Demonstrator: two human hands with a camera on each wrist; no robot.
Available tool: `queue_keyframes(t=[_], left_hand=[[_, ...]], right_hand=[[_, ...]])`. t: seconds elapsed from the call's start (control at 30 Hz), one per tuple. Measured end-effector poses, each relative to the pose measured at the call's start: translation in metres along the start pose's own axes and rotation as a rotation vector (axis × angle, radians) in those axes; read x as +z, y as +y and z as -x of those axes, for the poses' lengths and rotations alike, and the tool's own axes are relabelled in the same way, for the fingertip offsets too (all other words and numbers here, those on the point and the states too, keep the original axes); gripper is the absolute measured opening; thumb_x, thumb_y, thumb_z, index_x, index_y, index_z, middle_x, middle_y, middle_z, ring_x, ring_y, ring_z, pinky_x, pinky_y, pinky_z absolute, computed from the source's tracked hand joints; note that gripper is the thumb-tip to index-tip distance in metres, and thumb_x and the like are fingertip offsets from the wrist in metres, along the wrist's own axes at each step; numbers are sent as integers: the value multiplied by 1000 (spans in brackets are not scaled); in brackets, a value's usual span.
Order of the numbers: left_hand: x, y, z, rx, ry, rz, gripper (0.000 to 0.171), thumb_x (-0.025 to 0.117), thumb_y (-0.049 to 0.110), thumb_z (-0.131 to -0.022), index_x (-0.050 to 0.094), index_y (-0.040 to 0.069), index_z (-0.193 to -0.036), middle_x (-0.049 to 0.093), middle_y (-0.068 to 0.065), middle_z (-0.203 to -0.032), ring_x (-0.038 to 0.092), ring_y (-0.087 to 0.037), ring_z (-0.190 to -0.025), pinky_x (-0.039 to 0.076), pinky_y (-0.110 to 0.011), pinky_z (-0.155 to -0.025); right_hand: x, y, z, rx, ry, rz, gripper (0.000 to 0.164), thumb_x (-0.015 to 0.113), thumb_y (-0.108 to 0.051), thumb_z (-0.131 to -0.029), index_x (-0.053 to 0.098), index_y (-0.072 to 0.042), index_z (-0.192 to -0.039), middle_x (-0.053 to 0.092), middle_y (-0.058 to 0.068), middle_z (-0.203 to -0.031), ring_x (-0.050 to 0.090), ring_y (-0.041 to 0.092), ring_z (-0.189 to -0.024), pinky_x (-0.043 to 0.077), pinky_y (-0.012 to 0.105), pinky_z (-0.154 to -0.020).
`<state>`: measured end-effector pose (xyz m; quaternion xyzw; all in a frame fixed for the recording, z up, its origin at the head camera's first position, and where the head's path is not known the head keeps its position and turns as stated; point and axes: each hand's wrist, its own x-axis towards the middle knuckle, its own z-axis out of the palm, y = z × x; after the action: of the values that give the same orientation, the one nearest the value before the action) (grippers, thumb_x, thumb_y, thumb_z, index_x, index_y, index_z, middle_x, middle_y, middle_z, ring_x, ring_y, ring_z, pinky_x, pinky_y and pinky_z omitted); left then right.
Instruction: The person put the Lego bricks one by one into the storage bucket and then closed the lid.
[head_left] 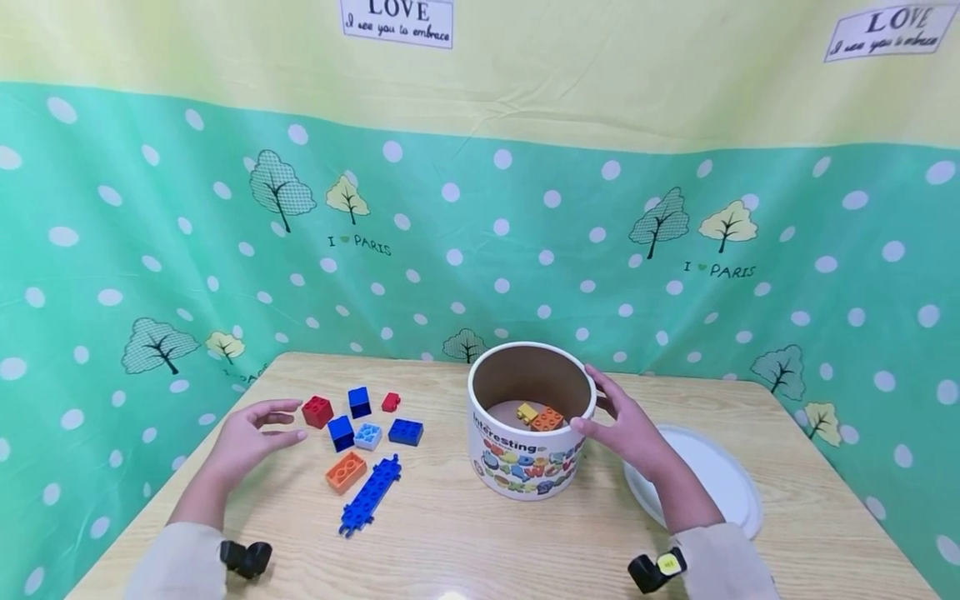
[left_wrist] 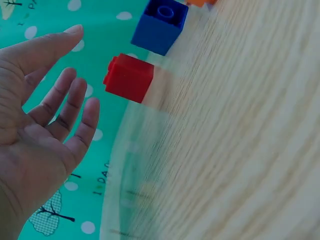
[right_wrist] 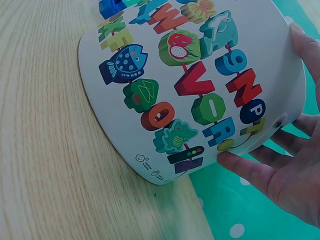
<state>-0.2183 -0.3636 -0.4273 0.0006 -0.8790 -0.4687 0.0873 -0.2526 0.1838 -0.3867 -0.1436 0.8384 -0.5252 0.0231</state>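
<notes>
My left hand (head_left: 243,442) hovers at the left of the table, fingers loosely extended and holding nothing. Just past its fingertips lies a red brick (head_left: 317,412), which the left wrist view also shows apart from the hand. My right hand (head_left: 626,429) holds the right side of a white printed bucket (head_left: 495,467), thumb at the near rim and the other fingers along the outer wall. The bucket stands upright and uncovered. An orange brick (head_left: 547,419) and a yellow brick (head_left: 527,412) lie inside it.
Several blue bricks (head_left: 406,432), a light blue brick (head_left: 368,437), a small red brick (head_left: 392,402) and an orange brick (head_left: 346,472) lie loose at left. In front is a long blue plate (head_left: 371,494). A white lid (head_left: 723,479) lies right, partly under my right forearm. A curtain (head_left: 420,317) hangs behind.
</notes>
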Motion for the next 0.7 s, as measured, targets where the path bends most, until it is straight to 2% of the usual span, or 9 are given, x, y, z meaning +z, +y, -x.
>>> queue_keyframes(t=[0.1,0.2,0.37,0.53,0.7], left_hand=[[0,-4,-8,-6,-17,-11,65,79,26,-83,52,2,-138,49,-25,-137,51,-44,-119,54,-23,-78],[2,-6,-16,-15,-31,-26,67,80,26,-83,51,4,-140,46,-25,-139,48,-46,-122,55,-36,-85],[7,-10,-29,-39,-62,-38,74,81,27,-82,47,7,-144,46,-26,-140,44,-46,-126,46,-56,-95],[11,-15,-40,-74,-82,4,77,82,21,-80,44,6,-145,48,-29,-139,46,-47,-125,41,-58,-100],[14,-23,-46,-86,-95,12,78,83,16,-78,44,4,-145,46,-31,-139,50,-46,-123,47,-49,-97]], right_hand=[[0,0,0,-3,2,4,92,75,-41,-85,19,-23,-157,23,15,-158,26,44,-140,44,59,-97],[1,1,0,-8,5,8,92,75,-41,-85,20,-24,-156,23,14,-158,26,44,-140,43,60,-97],[0,0,1,5,9,20,93,75,-42,-84,19,-24,-157,24,14,-158,26,43,-140,44,59,-97],[0,-1,0,10,8,17,93,75,-42,-84,19,-24,-157,23,14,-158,26,43,-141,45,57,-97],[1,0,-1,3,4,8,93,75,-41,-85,19,-25,-156,22,13,-159,26,43,-141,45,57,-97]])
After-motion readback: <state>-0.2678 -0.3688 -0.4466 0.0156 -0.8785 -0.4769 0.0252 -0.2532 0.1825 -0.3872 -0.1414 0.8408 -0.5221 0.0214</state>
